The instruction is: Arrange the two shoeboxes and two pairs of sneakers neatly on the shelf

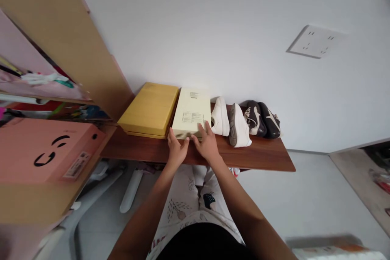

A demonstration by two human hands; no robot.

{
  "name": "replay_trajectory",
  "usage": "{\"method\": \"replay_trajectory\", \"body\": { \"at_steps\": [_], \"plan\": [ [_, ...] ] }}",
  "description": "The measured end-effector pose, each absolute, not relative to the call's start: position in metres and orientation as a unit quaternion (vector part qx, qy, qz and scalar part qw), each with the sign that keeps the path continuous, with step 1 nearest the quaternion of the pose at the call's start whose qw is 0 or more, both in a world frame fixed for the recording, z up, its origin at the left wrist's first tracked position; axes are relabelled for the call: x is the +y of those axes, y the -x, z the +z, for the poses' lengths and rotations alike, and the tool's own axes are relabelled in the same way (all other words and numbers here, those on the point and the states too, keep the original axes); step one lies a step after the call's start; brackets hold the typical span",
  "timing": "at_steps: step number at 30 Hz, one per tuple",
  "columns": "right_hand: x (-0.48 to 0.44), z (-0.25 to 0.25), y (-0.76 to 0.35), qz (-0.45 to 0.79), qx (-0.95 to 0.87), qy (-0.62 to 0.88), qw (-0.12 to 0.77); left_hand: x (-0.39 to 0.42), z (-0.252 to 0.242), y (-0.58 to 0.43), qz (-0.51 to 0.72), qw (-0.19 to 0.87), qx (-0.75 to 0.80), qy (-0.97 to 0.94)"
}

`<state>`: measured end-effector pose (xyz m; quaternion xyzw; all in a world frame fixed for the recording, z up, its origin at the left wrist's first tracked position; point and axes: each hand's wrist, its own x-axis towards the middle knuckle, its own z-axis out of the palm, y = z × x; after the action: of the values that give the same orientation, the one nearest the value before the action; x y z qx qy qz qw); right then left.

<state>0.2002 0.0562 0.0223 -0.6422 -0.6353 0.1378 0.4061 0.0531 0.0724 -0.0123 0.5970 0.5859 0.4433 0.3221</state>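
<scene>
A cream shoe box [191, 103] with printed labels lies flat on the dark wooden shelf [137, 147], its lid closed. My left hand [177, 146] grips its front left corner, the thumb along the front side. At the front right corner, my right hand [207, 140] has fingers on top of the lid and the thumb at the front edge. Just left of it sits a yellow shoe box [152, 107]. To the right stand a pair of white sneakers [239, 128] and a pair of dark brown shoes [257, 118].
A pink box [39, 146] rests on a wooden desk or shelf [36, 203] at the left. Behind the shelf is a white wall [213, 32] with a socket panel [317, 41]. Pale floor [274, 207] shows at the right.
</scene>
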Motion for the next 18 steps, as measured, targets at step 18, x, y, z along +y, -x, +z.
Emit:
{"method": "replay_trajectory", "body": {
  "at_steps": [18],
  "plan": [
    [0.016, 0.067, -0.146, 0.208, -0.574, 0.58, 0.539, 0.051, 0.003, 0.028, 0.578, 0.3, 0.571, -0.5]
  ]
}}
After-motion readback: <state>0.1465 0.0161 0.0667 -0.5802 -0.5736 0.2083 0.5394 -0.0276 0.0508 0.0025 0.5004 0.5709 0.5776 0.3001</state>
